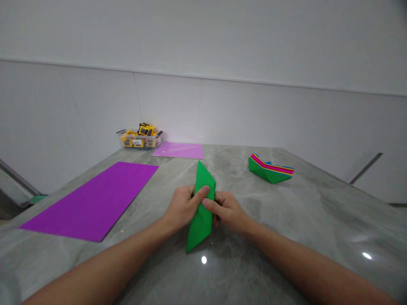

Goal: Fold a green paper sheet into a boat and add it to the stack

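A folded green paper [201, 224], long and pointed at both ends, stands in the middle of the grey marble table [318, 220]. My left hand [182, 206] grips its left side, with the forefinger stretched across the front of the paper. My right hand [226, 210] pinches its right side, thumb on the front. Both hands are closed on the paper at its middle fold. The paper's upper tip points away from me and its lower tip points toward me.
A large purple sheet [95, 199] lies flat on the left. A paler purple sheet [178, 150] lies at the back. A clear box of yellow toy vehicles [140, 138] stands by the wall. A stack of nested coloured paper boats [270, 168] sits at the right.
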`<action>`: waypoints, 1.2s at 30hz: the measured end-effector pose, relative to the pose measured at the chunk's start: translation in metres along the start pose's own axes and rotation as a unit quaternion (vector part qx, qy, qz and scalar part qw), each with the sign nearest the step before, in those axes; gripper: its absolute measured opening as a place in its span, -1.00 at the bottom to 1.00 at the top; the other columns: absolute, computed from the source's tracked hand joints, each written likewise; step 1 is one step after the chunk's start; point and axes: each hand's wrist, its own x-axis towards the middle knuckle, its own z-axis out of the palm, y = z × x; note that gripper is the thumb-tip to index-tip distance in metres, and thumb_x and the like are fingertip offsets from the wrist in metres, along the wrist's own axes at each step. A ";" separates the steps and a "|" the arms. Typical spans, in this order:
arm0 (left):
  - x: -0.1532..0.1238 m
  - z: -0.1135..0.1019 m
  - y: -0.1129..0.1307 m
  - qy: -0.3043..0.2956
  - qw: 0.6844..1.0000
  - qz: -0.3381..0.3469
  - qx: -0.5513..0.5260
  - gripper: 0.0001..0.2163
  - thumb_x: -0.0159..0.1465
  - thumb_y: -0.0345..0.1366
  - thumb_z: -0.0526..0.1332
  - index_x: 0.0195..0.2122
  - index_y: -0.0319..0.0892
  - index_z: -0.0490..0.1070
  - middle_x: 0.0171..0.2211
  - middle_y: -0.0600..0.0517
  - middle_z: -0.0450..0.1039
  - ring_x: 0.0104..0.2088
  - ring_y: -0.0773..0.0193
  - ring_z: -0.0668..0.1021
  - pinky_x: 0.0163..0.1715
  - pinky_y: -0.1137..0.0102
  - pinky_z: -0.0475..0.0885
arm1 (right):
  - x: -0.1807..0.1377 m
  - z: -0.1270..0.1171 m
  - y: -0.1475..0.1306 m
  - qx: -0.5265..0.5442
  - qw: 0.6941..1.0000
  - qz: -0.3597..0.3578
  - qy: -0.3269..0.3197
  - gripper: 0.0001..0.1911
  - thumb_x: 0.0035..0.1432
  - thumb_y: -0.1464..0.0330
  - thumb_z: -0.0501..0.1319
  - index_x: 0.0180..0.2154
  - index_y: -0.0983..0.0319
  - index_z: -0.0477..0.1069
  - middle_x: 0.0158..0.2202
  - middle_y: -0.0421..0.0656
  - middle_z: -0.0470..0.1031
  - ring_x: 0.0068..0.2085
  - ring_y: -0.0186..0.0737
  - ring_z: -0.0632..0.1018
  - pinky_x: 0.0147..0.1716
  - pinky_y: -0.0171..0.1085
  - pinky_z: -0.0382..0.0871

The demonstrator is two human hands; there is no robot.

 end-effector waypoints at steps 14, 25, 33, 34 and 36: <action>0.000 -0.001 -0.002 -0.142 0.988 0.006 -0.060 -0.49 0.32 0.08 0.09 -0.46 -0.28 0.54 -0.53 -0.06 0.56 -0.56 0.27 0.53 -0.58 0.48 0.36 | 0.003 -0.008 0.002 0.038 0.996 -0.042 0.065 -0.40 0.13 -0.13 0.16 -0.60 0.24 0.30 -0.74 -0.24 0.29 -0.70 -0.38 0.33 -0.71 -0.38 0.15; -0.003 -0.003 -0.003 -0.267 0.925 -0.146 -0.228 -0.56 0.19 0.08 0.28 -0.24 -0.28 0.47 -0.49 -0.07 0.57 -0.58 0.20 0.61 -0.63 0.43 0.49 | 0.002 -0.014 0.002 0.009 0.999 0.022 0.026 -0.37 0.12 -0.05 0.07 -0.78 0.23 0.27 -0.83 -0.21 0.22 -0.78 -0.41 0.24 -0.76 -0.38 0.04; -0.004 -0.008 0.002 -0.274 0.924 -0.123 -0.236 -0.61 0.20 0.04 0.30 -0.26 -0.26 0.47 -0.49 -0.03 0.56 -0.59 0.28 0.57 -0.66 0.49 0.45 | 0.000 -0.010 0.005 0.048 0.999 -0.025 0.009 -0.28 0.22 -0.08 -0.02 -0.80 0.22 0.23 -0.84 -0.21 0.18 -0.75 -0.38 0.29 -0.71 -0.36 0.12; -0.004 -0.009 0.004 -0.272 0.928 -0.119 -0.226 -0.61 0.21 0.04 0.29 -0.26 -0.25 0.48 -0.51 -0.01 0.55 -0.60 0.29 0.56 -0.65 0.49 0.44 | 0.001 -0.011 0.005 0.034 0.999 -0.036 0.021 -0.30 0.20 -0.09 0.02 -0.78 0.23 0.25 -0.82 -0.21 0.22 -0.74 -0.39 0.29 -0.69 -0.37 0.12; -0.003 -0.009 0.007 -0.268 0.940 -0.095 -0.187 -0.63 0.25 0.03 0.25 -0.26 -0.24 0.50 -0.55 0.03 0.52 -0.62 0.31 0.53 -0.64 0.49 0.42 | 0.001 -0.012 0.005 0.016 0.998 -0.047 0.041 -0.34 0.17 -0.09 0.10 -0.74 0.24 0.28 -0.80 -0.21 0.26 -0.72 -0.40 0.29 -0.68 -0.38 0.11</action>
